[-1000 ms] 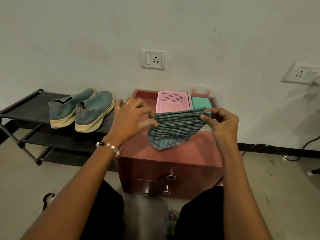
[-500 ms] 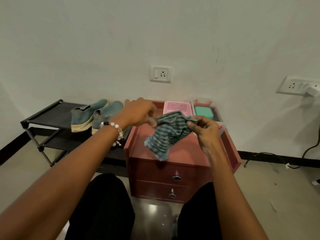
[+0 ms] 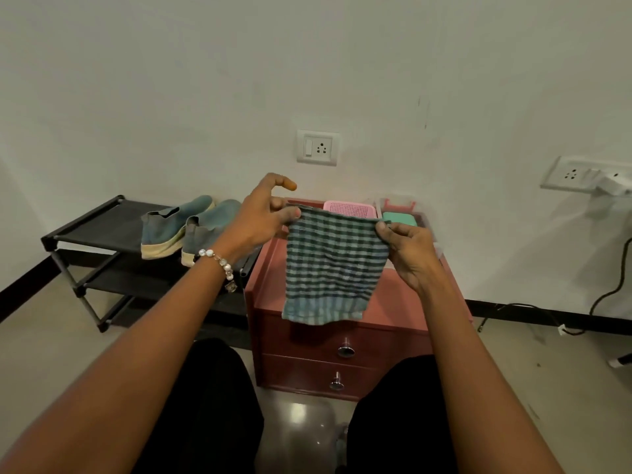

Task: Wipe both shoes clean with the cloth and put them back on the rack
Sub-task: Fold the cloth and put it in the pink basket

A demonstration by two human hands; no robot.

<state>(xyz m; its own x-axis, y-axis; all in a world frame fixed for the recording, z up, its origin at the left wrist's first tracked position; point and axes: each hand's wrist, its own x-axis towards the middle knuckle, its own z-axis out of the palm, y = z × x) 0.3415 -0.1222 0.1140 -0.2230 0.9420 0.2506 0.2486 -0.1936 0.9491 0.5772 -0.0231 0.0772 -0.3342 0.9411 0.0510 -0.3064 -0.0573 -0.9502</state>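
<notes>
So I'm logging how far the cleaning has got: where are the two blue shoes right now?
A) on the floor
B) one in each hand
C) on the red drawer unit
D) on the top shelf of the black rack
D: both shoes sit side by side on the rack, while both hands hold the cloth.

No writing, label, brand mark or number can be read anywhere: the striped cloth point(image 3: 333, 268), the two shoes point(image 3: 191, 230) at nine o'clock and the wall socket point(image 3: 317, 147) at twelve o'clock all show plain faces.
</notes>
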